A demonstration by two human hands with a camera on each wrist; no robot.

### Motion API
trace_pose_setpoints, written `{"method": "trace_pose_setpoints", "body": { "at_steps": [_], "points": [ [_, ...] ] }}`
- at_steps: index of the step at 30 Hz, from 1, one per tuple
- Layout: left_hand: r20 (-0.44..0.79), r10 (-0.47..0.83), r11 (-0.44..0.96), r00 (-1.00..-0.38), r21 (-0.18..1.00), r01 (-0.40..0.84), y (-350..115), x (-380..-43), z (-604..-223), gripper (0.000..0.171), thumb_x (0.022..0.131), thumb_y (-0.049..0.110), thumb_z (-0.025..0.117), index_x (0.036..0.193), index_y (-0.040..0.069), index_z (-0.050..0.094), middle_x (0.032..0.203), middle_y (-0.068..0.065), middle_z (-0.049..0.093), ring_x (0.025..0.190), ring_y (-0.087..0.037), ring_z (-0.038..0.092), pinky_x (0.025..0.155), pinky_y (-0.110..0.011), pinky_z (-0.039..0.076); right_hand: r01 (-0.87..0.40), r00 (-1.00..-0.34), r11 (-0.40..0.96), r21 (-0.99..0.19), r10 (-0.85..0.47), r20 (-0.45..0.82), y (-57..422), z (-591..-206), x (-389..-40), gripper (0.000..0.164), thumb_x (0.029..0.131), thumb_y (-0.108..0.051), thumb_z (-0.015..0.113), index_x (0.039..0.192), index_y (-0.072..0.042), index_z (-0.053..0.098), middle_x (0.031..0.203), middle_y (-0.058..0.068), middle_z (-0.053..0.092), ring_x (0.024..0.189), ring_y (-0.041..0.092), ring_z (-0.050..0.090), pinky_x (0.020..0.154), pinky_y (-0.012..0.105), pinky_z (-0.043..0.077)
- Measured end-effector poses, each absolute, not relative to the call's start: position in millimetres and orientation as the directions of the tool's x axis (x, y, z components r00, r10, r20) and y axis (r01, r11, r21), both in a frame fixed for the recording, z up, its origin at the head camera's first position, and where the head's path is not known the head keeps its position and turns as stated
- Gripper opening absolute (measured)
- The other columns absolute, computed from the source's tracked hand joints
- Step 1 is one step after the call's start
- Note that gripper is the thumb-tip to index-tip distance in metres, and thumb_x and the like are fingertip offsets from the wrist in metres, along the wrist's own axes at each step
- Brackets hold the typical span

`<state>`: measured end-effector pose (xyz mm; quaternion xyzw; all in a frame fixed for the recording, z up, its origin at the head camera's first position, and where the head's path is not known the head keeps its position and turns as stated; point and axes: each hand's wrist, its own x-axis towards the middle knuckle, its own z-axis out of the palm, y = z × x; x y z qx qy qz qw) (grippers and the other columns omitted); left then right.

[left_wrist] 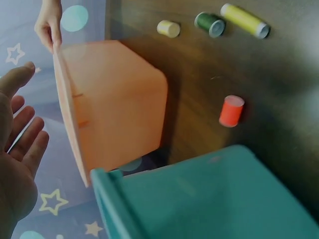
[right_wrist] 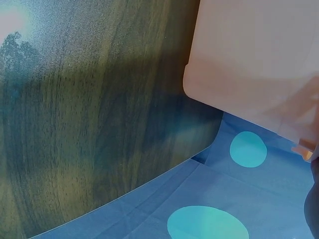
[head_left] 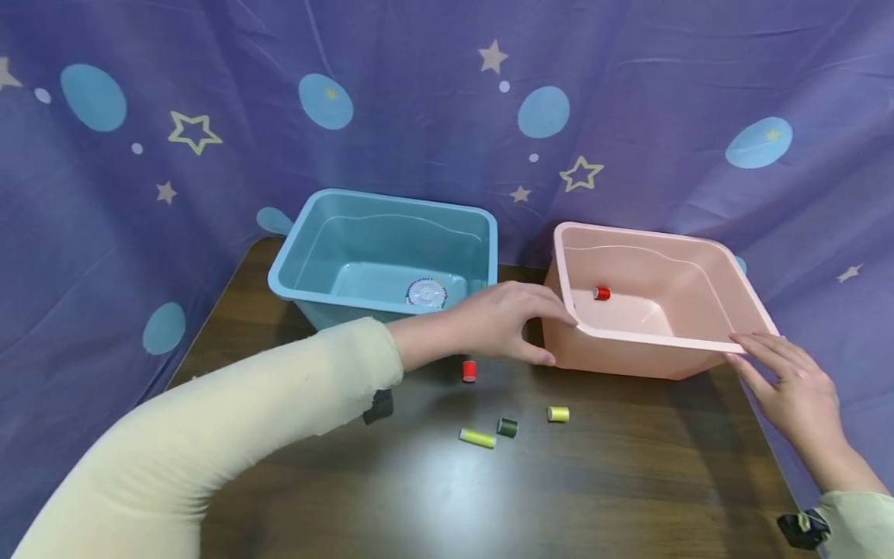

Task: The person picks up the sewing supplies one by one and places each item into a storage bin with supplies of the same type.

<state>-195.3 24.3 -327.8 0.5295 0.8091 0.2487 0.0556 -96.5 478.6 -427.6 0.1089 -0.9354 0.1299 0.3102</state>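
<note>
A pink bin (head_left: 628,353) stands at the back right with a red thread spool (head_left: 602,293) lying inside. My right hand (head_left: 792,388) grips its rim at the front right corner, thumb outside and fingers over the edge. My left hand (head_left: 506,322) is by the bin's front left corner, its fingertips overlapping the rim in the head view. In the left wrist view the fingers of this hand (left_wrist: 17,144) are spread and relaxed, with nothing between them. On the wooden table (head_left: 594,497) lie a yellow spool (head_left: 558,414), a dark green spool (head_left: 507,427) and a longer yellow-green spool (head_left: 478,439).
A teal bin (head_left: 382,210) stands at the back left, holding a round wheel of coloured-head pins (head_left: 426,293). Another red spool (head_left: 469,371) stands on the table below my left wrist. A purple patterned curtain (head_left: 433,101) hangs right behind both bins.
</note>
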Motion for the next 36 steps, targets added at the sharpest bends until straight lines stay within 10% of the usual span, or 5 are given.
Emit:
{"method": "trace_pose_setpoints", "body": {
  "at_steps": [36],
  "points": [
    [0.211, 0.597, 0.500, -0.773, 0.656, 0.565, -42.4, -153.2, -475.7, 0.059, 0.086, 0.030, 0.092, 0.139, 0.014, 0.072, 0.140, 0.000, 0.070, 0.130, -0.020, 0.065, 0.110, -0.043, 0.053, -0.258, -0.815, 0.950, -0.177, -0.116, 0.568, 479.2, -425.7, -94.6, 0.055, 0.106, -0.053, 0.062, 0.122, -0.003, 0.077, 0.126, 0.029, 0.071, 0.117, 0.058, 0.061, 0.128, 0.039, 0.030]
  ]
}}
